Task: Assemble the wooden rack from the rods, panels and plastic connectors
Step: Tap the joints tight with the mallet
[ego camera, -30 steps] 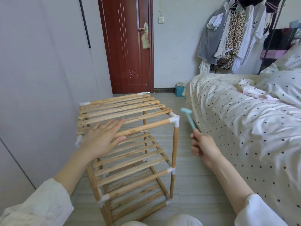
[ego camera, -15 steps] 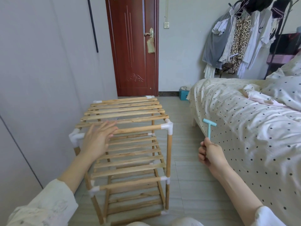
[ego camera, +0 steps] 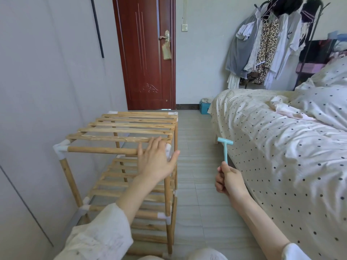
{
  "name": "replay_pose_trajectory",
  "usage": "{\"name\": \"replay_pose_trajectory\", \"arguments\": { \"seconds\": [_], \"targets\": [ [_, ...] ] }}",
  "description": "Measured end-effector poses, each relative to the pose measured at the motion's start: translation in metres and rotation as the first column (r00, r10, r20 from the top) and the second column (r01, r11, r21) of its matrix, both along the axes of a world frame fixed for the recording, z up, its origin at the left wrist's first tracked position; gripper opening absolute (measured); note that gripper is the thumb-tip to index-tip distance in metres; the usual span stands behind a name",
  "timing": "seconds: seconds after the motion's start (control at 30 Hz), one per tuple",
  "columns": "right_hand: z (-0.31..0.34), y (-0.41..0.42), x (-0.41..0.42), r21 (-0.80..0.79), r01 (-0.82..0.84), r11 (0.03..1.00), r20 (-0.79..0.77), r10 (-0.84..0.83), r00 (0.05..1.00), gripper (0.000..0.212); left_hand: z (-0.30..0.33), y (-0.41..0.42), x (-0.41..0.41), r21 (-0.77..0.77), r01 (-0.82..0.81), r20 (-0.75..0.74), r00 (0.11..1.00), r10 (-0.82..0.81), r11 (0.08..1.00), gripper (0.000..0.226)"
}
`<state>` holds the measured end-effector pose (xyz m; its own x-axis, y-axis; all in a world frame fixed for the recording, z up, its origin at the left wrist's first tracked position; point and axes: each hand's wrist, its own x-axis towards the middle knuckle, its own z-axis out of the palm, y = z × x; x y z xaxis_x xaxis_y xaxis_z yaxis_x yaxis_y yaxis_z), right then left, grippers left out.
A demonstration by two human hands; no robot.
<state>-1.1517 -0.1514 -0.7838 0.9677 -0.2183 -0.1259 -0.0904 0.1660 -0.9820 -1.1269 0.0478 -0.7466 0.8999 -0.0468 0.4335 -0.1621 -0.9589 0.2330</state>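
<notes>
The wooden rack (ego camera: 124,128) stands upright on the floor against the left wall, with slatted shelves on three levels, round rods and white plastic connectors (ego camera: 60,148) at the corners. My left hand (ego camera: 156,160) lies flat with straight fingers over the rack's near right top corner, covering the connector there. My right hand (ego camera: 228,180) grips the handle of a small light-blue plastic hammer (ego camera: 225,147), head up, in the aisle between rack and bed.
A bed with a dotted cover (ego camera: 281,147) fills the right side. A red door (ego camera: 146,53) is shut at the back, a clothes rack (ego camera: 266,45) stands behind the bed, and a blue box (ego camera: 204,107) sits on the tiled floor by the wall.
My left hand slid from the left part of the top front rod to the right front corner. The rack now sits squarer to the wall. The hammer stays upright in my right hand.
</notes>
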Motion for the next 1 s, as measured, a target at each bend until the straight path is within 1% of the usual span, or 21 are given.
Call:
{"name": "replay_pose_trajectory", "arguments": {
  "seconds": [0.03, 0.1, 0.17, 0.2, 0.3, 0.33, 0.37, 0.47, 0.53, 0.57, 0.63, 0.67, 0.7, 0.73, 0.77, 0.8, 0.83, 0.87, 0.9, 0.97, 1.0],
  "targets": [
    [0.0, 0.001, -0.001, -0.009, -0.008, 1.0, 0.007, 0.008, 1.0, 0.031, -0.002, -0.004, 0.001, -0.027, -0.018, 0.02, 1.0, 0.019, 0.999, 0.06],
    [-0.001, 0.0, -0.002, -0.031, -0.02, 0.999, 0.015, 0.02, 1.0, 0.031, -0.007, -0.003, 0.001, -0.074, -0.029, 0.066, 0.997, 0.034, 0.997, 0.054],
    [-0.003, -0.001, -0.003, -0.049, -0.025, 0.999, 0.016, 0.025, 1.0, 0.032, -0.012, 0.004, 0.0, -0.05, -0.018, 0.114, 0.993, 0.023, 0.999, 0.046],
    [-0.004, -0.001, -0.004, -0.055, -0.027, 0.998, 0.014, 0.027, 1.0, 0.032, -0.014, 0.008, -0.002, -0.048, -0.005, 0.134, 0.991, 0.011, 0.999, 0.041],
    [-0.005, 0.0, -0.005, -0.066, -0.025, 0.998, 0.004, 0.025, 1.0, 0.031, -0.016, 0.018, -0.006, -0.126, 0.105, 0.197, 0.977, -0.079, 0.986, 0.016],
    [-0.006, 0.0, -0.006, -0.069, -0.025, 0.997, 0.001, 0.025, 1.0, 0.031, -0.016, 0.024, -0.01, -0.135, 0.137, 0.197, 0.974, -0.109, 0.981, 0.022],
    [-0.006, 0.001, -0.006, -0.072, -0.028, 0.997, -0.001, 0.028, 1.0, 0.031, -0.015, 0.032, -0.013, -0.142, 0.174, 0.162, 0.975, -0.151, 0.974, 0.027],
    [-0.007, 0.003, -0.007, -0.073, -0.037, 0.997, -0.005, 0.036, 0.999, 0.031, -0.007, 0.073, -0.021, -0.227, 0.293, 0.046, 0.956, -0.29, 0.929, 0.025],
    [-0.006, 0.005, -0.007, -0.068, -0.046, 0.997, -0.012, 0.045, 0.999, 0.032, -0.003, 0.104, -0.027, -0.326, 0.343, 0.015, 0.933, -0.358, 0.881, 0.026],
    [-0.006, 0.006, -0.008, -0.066, -0.052, 0.996, -0.012, 0.052, 0.999, 0.032, -0.001, 0.116, -0.03, -0.391, 0.345, 0.01, 0.928, -0.371, 0.853, 0.027],
    [-0.006, 0.008, -0.009, -0.071, -0.066, 0.995, -0.009, 0.065, 0.998, 0.032, 0.001, 0.135, -0.034, -0.549, 0.303, 0.01, 0.934, -0.357, 0.779, 0.036],
    [-0.006, 0.009, -0.009, -0.076, -0.069, 0.995, -0.007, 0.068, 0.998, 0.032, 0.003, 0.14, -0.033, -0.617, 0.271, 0.03, 0.946, -0.323, 0.739, 0.035],
    [-0.005, 0.009, -0.01, -0.078, -0.073, 0.994, -0.01, 0.072, 0.997, 0.032, 0.006, 0.14, -0.033, -0.633, 0.235, 0.055, 0.964, -0.261, 0.737, 0.029],
    [-0.005, 0.009, -0.01, -0.081, -0.079, 0.994, -0.016, 0.078, 0.997, 0.032, 0.009, 0.138, -0.032, -0.584, 0.196, 0.077, 0.979, -0.187, 0.788, 0.023],
    [-0.006, 0.008, -0.009, -0.089, -0.083, 0.993, -0.024, 0.082, 0.996, 0.032, 0.011, 0.133, -0.032, -0.465, 0.148, 0.078, 0.989, -0.126, 0.873, 0.019],
    [-0.006, 0.005, -0.008, -0.092, -0.073, 0.993, -0.031, 0.07, 0.997, 0.032, 0.012, 0.127, -0.031, -0.287, 0.101, 0.066, 0.994, -0.085, 0.953, 0.021],
    [-0.005, 0.003, -0.007, -0.082, -0.036, 0.996, -0.026, 0.034, 0.999, 0.031, 0.01, 0.12, -0.03, -0.073, 0.062, 0.063, 0.996, -0.057, 0.995, 0.036],
    [-0.003, 0.0, -0.006, -0.058, 0.032, 0.998, -0.006, -0.032, 0.999, 0.03, 0.006, 0.116, -0.028, 0.095, 0.036, 0.086, 0.995, -0.045, 0.995, 0.051],
    [-0.001, -0.004, -0.006, -0.022, 0.122, 0.992, 0.024, -0.121, 0.992, 0.029, 0.003, 0.112, -0.028, 0.173, 0.017, 0.12, 0.992, -0.038, 0.985, 0.059],
    [0.005, -0.013, -0.005, 0.109, 0.3, 0.948, 0.065, -0.308, 0.949, 0.029, -0.001, 0.115, -0.025, 0.203, 0.012, 0.133, 0.99, -0.039, 0.979, 0.062],
    [0.008, -0.015, -0.007, 0.173, 0.345, 0.923, 0.057, -0.359, 0.931, 0.028, -0.002, 0.117, -0.023, 0.212, 0.018, 0.133, 0.99, -0.047, 0.977, 0.061]
  ]
}}
